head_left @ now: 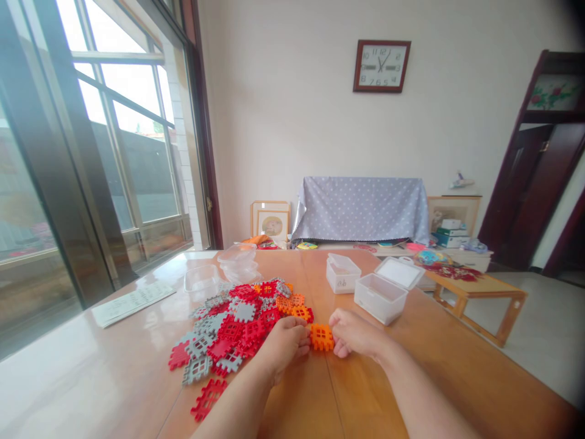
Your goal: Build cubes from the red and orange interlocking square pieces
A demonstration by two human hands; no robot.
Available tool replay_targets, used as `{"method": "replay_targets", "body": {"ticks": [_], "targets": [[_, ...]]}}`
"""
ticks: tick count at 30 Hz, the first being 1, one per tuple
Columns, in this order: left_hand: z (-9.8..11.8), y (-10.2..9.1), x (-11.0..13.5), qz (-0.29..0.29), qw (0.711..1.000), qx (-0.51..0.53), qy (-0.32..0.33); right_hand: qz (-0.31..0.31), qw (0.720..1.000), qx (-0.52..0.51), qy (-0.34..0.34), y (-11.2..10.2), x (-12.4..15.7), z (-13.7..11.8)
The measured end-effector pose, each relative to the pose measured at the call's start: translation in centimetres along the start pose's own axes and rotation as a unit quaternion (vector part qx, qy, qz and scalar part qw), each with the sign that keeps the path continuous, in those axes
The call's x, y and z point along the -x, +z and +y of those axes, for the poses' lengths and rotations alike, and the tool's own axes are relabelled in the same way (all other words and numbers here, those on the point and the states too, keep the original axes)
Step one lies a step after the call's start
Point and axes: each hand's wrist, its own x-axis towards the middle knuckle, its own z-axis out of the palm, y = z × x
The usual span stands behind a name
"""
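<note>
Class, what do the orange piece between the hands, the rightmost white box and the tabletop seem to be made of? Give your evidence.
Orange piece: probably molded plastic, given its even color and regular notched edges.
Rightmost white box: likely plastic, milky and perhaps translucent, with smooth, thin-looking walls.
Tabletop: wood or wood-look, apparently varnished, judging by its brown color and pale, glossy reflections.

We have piece between left hand and right hand, over table. Pile left of and behind our left hand; lone piece in front of pile, nearer us. Tubs behind pile, paper left of them. Behind our right hand, box; second box left of it and farther back. Beyond table, cloth; wall behind, clock on it. Side table right, window left.
</note>
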Motion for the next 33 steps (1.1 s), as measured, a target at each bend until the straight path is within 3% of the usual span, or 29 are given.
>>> {"method": "replay_targets", "body": {"ticks": [11, 17, 24, 29, 33], "targets": [[-0.3, -0.1, -0.1, -0.017, 1.0, -0.008, 0.007, -0.009, 1.0, 0.007, -0.012, -0.4, 0.3, -0.1], [-1.6, -0.8, -1.9, 0.021, 0.995, -0.054, 0.078, 0.063, 0.997, 0.033, -0.042, -0.6, -0.1, 0.2], [-1.2, -2.3, -2.3, 0.048, 0.993, -0.075, 0.074, 0.118, 0.988, 0.001, -0.101, 0.1, -0.8, 0.1], [-0.4, -2.9, -1.9, 0.069, 0.991, -0.09, 0.073, 0.168, 0.972, 0.08, -0.144, 0.4, -1.4, -0.1], [-0.1, -3.4, -1.9, 0.089, 0.989, -0.095, 0.074, 0.161, 0.96, 0.142, -0.179, 0.6, -0.9, -2.0]]}}
